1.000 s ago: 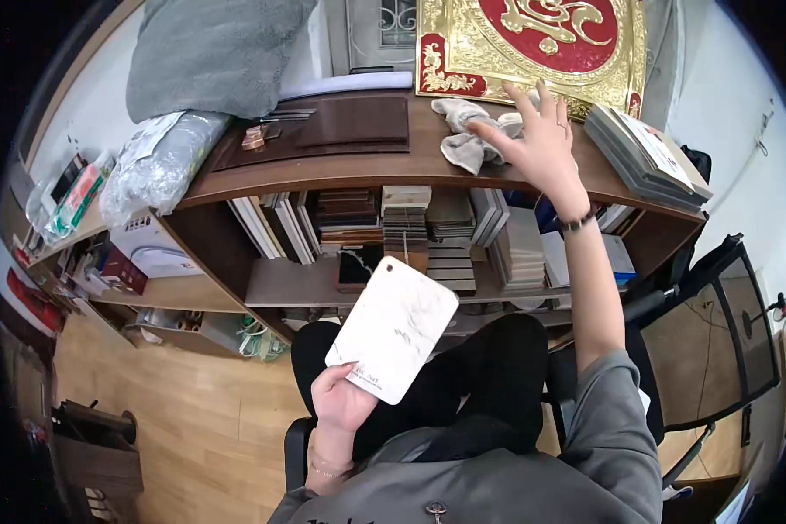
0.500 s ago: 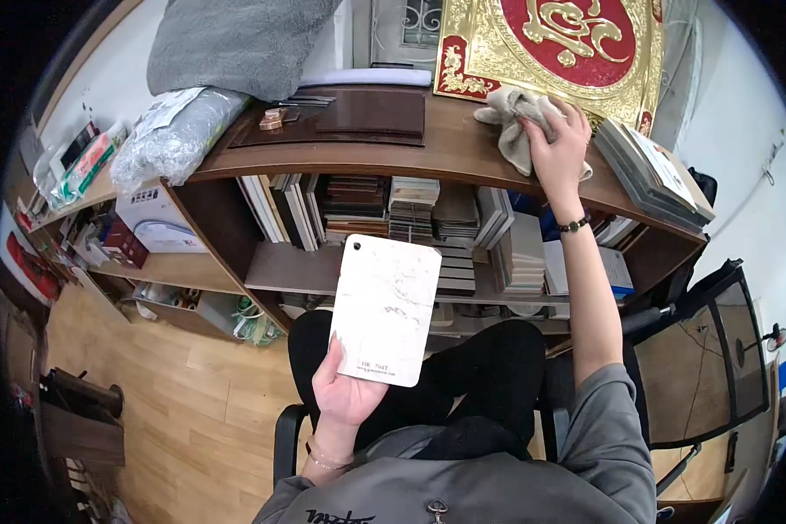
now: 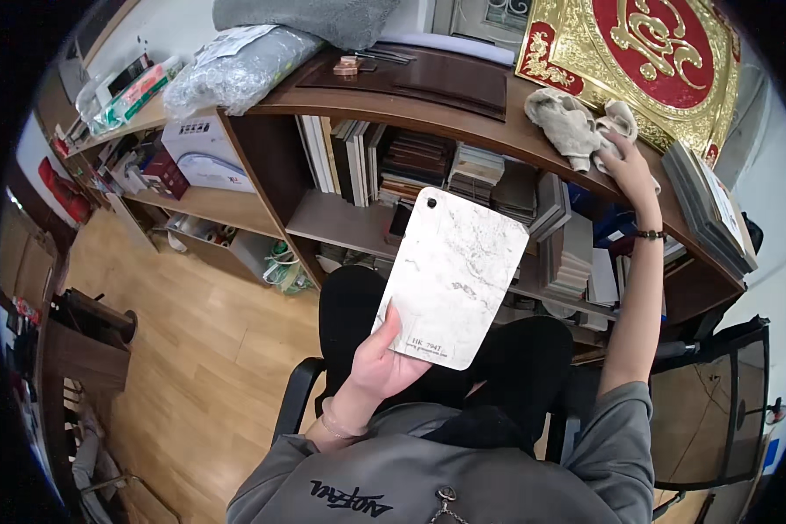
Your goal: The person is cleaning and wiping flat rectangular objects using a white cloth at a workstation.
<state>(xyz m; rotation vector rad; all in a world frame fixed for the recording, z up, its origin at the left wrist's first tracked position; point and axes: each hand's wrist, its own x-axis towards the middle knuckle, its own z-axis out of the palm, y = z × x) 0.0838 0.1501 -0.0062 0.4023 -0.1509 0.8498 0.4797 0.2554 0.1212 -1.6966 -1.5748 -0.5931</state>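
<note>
My left hand [image 3: 388,360] grips the lower left edge of a white marble-patterned sample board [image 3: 454,275], thumb on its face. The board has rounded corners, a small hole at its upper left corner and dark print along the bottom. It is held tilted above my lap. My right hand [image 3: 630,170] reaches to the top of the wooden shelf unit [image 3: 384,109], its fingers closed on a crumpled beige cloth [image 3: 563,127]. Part of the cloth lies spread to the left of the fingers. Behind it leans a gold and red ornate panel [image 3: 651,65].
Dark flat boards [image 3: 445,79] and a plastic-wrapped package [image 3: 240,70] lie on the shelf top. Stacked grey boards [image 3: 707,205] stand at its right end. Books and sample boards [image 3: 415,166] fill the compartments below. A chair armrest [image 3: 299,397] is beside my left leg.
The view has turned, so the shelf sits further right in it. The sample board is raised and tilted more to the right. The cloth is more spread out under my right hand.
</note>
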